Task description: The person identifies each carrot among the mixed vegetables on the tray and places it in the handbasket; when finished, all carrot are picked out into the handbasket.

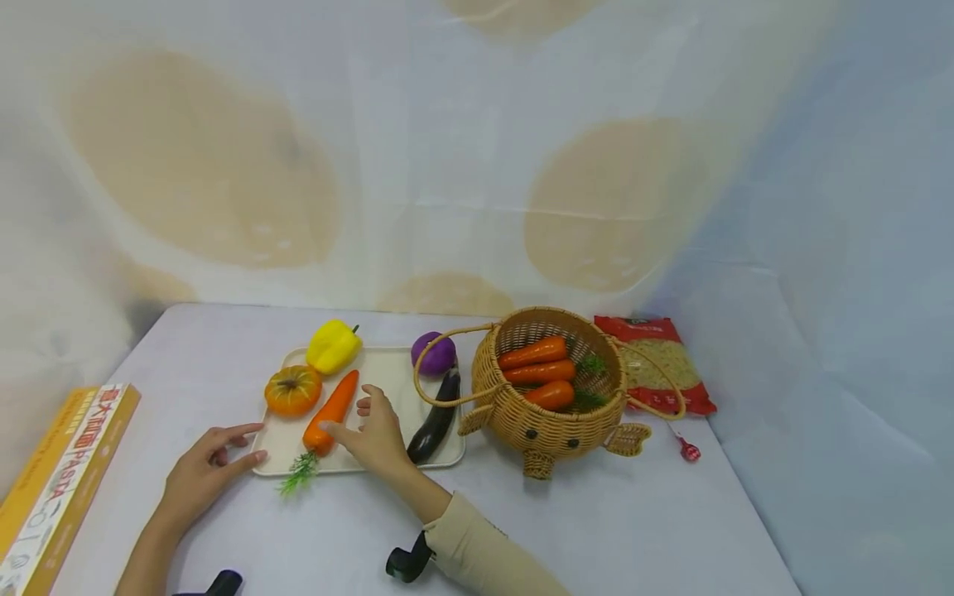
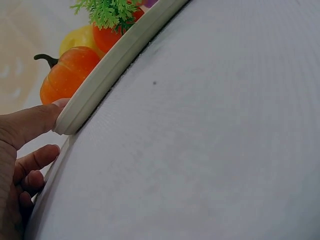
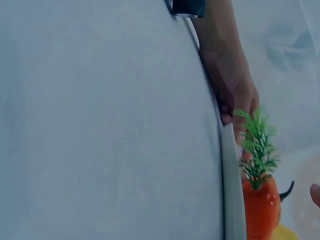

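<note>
A cream tray (image 1: pixel 294 434) bears an orange carrot (image 1: pixel 338 410) with green leaves, a small pumpkin (image 1: pixel 293 391), a yellow bell pepper (image 1: pixel 333 347), a purple round vegetable (image 1: pixel 433 354) and an eggplant (image 1: pixel 435 422). My left hand (image 1: pixel 201 476) is at the tray's left front corner, thumb and forefinger extended to its rim. In the left wrist view a fingertip (image 2: pixel 61 102) overlaps the rim beside the pumpkin. Over the tray, my right hand (image 1: pixel 378 437) has its thumb right at the carrot's leafy end, its bent fingers apart from the carrot.
To the right stands a wicker basket (image 1: pixel 492 364) with handles and several carrots (image 1: pixel 538 372) inside. Behind it lies a red pasta bag (image 1: pixel 671 364), and a small red-wrapped lollipop (image 1: pixel 689 449) lies nearby. A yellow pasta box (image 1: pixel 70 480) rests along the table's left edge.
</note>
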A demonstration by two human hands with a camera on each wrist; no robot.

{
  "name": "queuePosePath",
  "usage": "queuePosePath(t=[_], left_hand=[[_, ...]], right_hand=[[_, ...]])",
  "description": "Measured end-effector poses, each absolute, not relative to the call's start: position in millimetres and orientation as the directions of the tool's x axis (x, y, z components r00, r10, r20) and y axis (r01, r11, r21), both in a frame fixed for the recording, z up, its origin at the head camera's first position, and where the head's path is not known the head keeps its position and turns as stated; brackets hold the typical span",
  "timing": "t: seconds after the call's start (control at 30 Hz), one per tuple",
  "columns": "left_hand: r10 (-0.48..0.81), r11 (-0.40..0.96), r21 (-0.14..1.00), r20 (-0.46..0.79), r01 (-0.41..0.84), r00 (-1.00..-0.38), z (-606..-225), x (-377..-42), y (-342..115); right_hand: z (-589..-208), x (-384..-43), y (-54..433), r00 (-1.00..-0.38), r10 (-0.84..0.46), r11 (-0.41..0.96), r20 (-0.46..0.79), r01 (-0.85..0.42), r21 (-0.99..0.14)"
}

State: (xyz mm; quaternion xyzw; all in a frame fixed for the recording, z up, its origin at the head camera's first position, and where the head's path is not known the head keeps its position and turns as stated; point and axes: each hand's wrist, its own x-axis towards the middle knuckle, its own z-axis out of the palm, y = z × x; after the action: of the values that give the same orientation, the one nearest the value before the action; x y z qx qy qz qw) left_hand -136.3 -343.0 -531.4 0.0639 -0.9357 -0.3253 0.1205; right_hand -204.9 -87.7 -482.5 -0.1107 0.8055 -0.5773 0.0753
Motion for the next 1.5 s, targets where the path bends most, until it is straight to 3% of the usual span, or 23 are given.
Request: queuePosePath(t=[0.4, 0.6, 0.77, 1.23, 1.5], left_hand=[[-0.196, 0.778, 0.628, 0.184, -0.039, -0.963, -527, -139, -337], [-0.194, 0.775, 0.632, 0.205, -0.021, -0.959, -528, -139, -336], [-0.192, 0.768, 0.641, 0.213, -0.012, -0.958, -530, -138, -334], [-0.201, 0.777, 0.629, 0.18, -0.045, -0.963, -529, -137, -334], [-0.212, 0.789, 0.612, 0.178, -0.061, -0.961, -529, -135, -340]], right_hand=[[-500, -189, -128, -0.995, 0.037, 0.306, 0.092, -0.077, -0.949], [-503, -189, -140, -0.984, 0.14, 0.434, 0.109, -0.038, -0.9], [-504, -191, -140, -0.98, 0.164, 0.498, 0.109, -0.013, -0.867], [-505, -190, -118, -0.98, 0.156, 0.417, 0.125, -0.049, -0.907], [-493, -198, -92, -0.991, 0.049, 0.413, 0.125, -0.094, -0.906]])
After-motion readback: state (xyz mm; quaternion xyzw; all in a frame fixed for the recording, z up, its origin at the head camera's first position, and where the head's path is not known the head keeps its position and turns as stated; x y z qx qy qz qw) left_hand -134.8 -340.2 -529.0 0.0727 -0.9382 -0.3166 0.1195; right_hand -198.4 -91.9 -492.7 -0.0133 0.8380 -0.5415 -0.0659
